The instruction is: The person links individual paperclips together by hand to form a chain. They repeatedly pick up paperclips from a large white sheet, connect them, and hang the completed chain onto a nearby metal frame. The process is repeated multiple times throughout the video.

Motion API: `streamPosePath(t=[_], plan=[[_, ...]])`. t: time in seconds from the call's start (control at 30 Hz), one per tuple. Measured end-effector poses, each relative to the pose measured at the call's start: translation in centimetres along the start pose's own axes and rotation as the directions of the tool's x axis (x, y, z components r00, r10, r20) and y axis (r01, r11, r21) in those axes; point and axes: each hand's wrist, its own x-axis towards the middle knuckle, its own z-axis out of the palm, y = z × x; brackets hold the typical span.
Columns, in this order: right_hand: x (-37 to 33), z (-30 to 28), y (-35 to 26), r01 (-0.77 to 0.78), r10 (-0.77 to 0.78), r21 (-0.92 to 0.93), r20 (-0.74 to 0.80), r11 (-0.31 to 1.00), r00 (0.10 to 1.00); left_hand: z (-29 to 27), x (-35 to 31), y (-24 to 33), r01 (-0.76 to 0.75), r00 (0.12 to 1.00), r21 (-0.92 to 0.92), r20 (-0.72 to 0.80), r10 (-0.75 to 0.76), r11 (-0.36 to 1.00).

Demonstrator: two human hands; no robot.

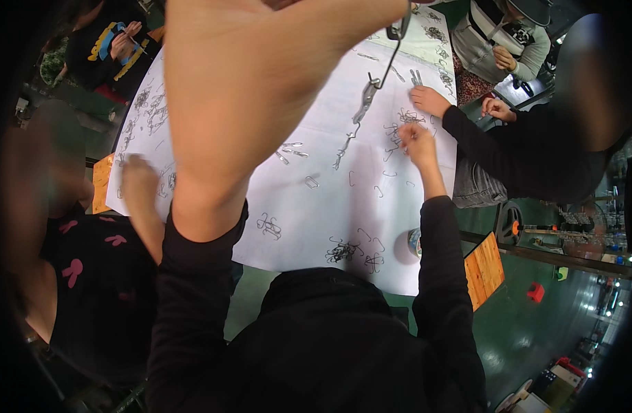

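Hand of a co-worker [140, 177], blurred, far left | person's left hand [257, 76], raised, blocks much of white table [295, 248], pinching chain [363, 102] | chain: silvery clips, bent wire, hanging just rightward | right hand [418, 143] at wire hooks [412, 118], grip unclear

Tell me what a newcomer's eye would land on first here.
Most likely the person's left hand, looming huge at the upper centre. A chain of metal pieces hangs from it, just right of centre, over the white table. Next, perhaps, the dark pile of wire hooks near the table's lower edge.
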Motion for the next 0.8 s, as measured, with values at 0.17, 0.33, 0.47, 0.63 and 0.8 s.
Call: streamPosePath(t=[0.17,0.33,0.47,0.63,0.8], plan=[[1.4,2.2,7.8,0.027,-0.022,-0.483,0.017,0.875,1.000,-0.3,0.2,-0.1,-0.049,0.998,0.073,-0.045,0.052,0.996],[1.9,3.4,7.6,0.151,-0.106,-0.659,0.108,0.737,0.988,0.0,0.7,0.0,-0.097,0.991,0.111,-0.086,0.107,0.989],[1.2,4.2,9.3,0.192,-0.175,-0.770,0.105,0.609,0.979,0.7,1.1,0.0,-0.125,0.982,0.132,-0.124,0.141,0.983],[-1.0,2.2,7.4,-0.185,0.157,0.059,0.320,0.981,0.934,1.3,0.5,1.1,-0.019,0.981,0.144,-0.189,0.046,0.989],[-5.2,-3.1,-8.5,-0.112,-0.153,0.691,0.310,0.714,0.938,1.3,0.0,1.8,0.082,0.984,0.093,-0.168,-0.066,0.992]])
